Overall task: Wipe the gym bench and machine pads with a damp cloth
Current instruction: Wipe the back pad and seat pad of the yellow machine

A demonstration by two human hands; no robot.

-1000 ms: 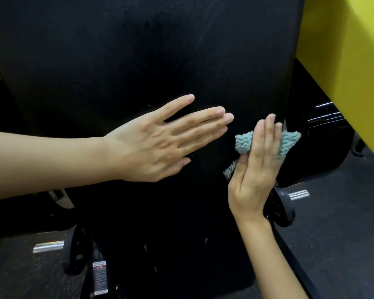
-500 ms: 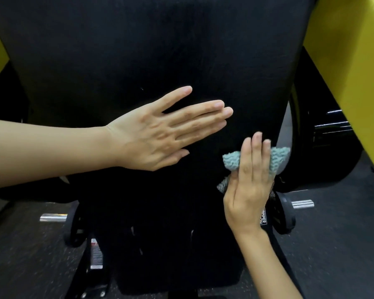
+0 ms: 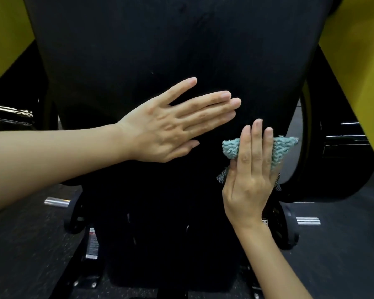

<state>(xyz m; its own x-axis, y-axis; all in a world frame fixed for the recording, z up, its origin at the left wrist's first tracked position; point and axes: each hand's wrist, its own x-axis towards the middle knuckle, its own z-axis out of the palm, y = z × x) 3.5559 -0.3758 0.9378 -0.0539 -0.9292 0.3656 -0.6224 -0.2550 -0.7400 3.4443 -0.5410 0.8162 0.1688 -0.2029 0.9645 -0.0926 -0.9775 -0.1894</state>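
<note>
Pressure hold, no clench: right grip (image 3: 249, 175) laid straight and flat over folded teal cloth (image 3: 283, 147), pinning it to lower right edge of black pad (image 3: 181, 50). Bracing mid-pad: left grip (image 3: 171, 126), open, flat against surface. Cloth corner overhanging pad edge. Judged risk: slipping free on a fast stroke, dropping toward weight plate (image 3: 333, 165) or floor (image 3: 343, 266); edge strip possibly missed.

The pad (image 3: 181, 50) is plain black all over. The cloth (image 3: 283, 147) is dusty teal with a wavy knit pattern, plus a grey meshy bit at the bottom. The frame (image 3: 354, 50) is bright yellow, the floor (image 3: 30, 255) is dark grey with pale speckles, and the pegs (image 3: 57, 201) are shiny silver.
</note>
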